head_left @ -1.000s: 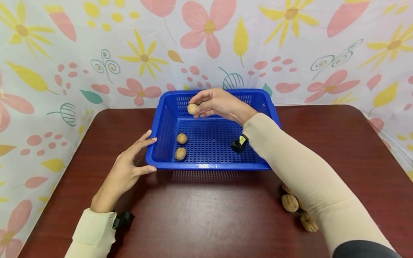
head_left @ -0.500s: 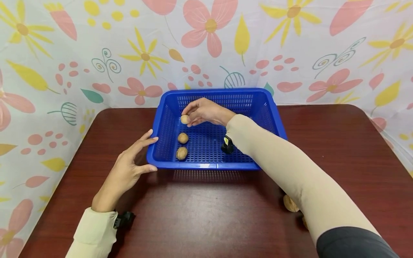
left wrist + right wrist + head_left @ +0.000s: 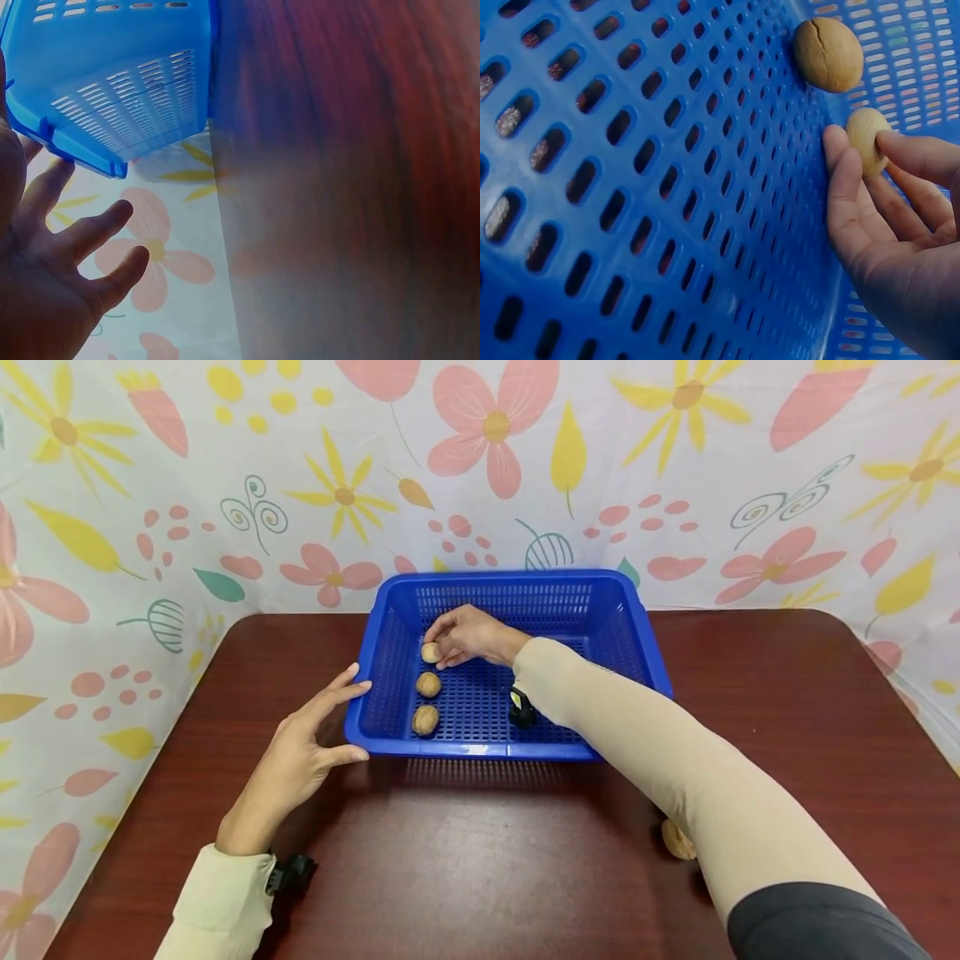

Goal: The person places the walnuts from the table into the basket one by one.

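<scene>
A blue plastic basket (image 3: 487, 748) with slotted walls stands on the table. Inside it, near the back left corner, my right hand (image 3: 474, 637) pinches a walnut (image 3: 868, 139) between thumb and fingers, low over the slotted floor. Two more walnuts lie along the basket's left side, the middle one (image 3: 428, 684) and the front one (image 3: 425, 720). At the basket's left end my left hand (image 3: 294, 760) touches the rim, with its fingers spread. In the left wrist view, a fingertip of the left hand (image 3: 64, 247) meets the rim while other fingers stand apart from it.
On the dark red wooden table (image 3: 480, 860), a walnut (image 3: 677, 840) shows at the right, partly hidden by my right sleeve (image 3: 652, 752). A flower-printed cloth (image 3: 480, 485) hangs close behind the basket. Both wrists carry a small black camera.
My right hand has moved left and down into the basket with its walnut, now in line with the other two. My left hand stays at the rim.
</scene>
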Demonstrator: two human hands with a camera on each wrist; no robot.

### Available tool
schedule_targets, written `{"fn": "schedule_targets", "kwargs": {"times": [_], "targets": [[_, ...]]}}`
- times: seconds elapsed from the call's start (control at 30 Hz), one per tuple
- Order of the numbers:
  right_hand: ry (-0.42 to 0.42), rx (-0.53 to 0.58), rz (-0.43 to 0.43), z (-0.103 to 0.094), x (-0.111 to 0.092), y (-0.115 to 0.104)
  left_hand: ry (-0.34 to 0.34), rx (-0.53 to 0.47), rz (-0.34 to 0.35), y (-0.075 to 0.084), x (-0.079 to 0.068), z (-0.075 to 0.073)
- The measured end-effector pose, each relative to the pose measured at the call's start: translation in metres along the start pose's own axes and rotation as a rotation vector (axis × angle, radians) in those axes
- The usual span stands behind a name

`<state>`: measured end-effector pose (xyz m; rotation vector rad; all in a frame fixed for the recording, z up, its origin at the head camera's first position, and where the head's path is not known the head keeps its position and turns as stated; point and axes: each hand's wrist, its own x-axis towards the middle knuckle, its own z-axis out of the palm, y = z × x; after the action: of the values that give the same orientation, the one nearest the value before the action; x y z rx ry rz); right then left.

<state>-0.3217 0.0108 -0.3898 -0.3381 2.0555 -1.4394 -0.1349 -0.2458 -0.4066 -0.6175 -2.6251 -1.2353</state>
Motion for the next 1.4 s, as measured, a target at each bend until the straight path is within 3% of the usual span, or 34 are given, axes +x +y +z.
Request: {"fn": "schedule_targets", "kwargs": {"times": [0.6, 0.87, 1.07, 1.23, 1.4], "targets": [[0.021, -0.044, 0.009, 0.000, -0.003, -0.004, -0.008, 0.037, -0.016, 0.002, 0.001, 0.001], [0.028, -0.036, 0.025, -0.015, -0.022, -0.021, -0.014, 0.017, -0.027, 0.001, -0.001, 0.003], [0.002, -0.030, -0.056, -0.043, -0.065, -0.045, -0.016, 0.013, -0.021, 0.001, 0.000, 0.003], [0.004, -0.095, -0.147, -0.068, -0.123, -0.060, -0.016, 0.021, -0.021, 0.000, 0.000, 0.000], [0.062, -0.191, -0.182, -0.086, -0.187, -0.051, -0.021, 0.029, -0.027, 0.001, 0.000, -0.002]]}}
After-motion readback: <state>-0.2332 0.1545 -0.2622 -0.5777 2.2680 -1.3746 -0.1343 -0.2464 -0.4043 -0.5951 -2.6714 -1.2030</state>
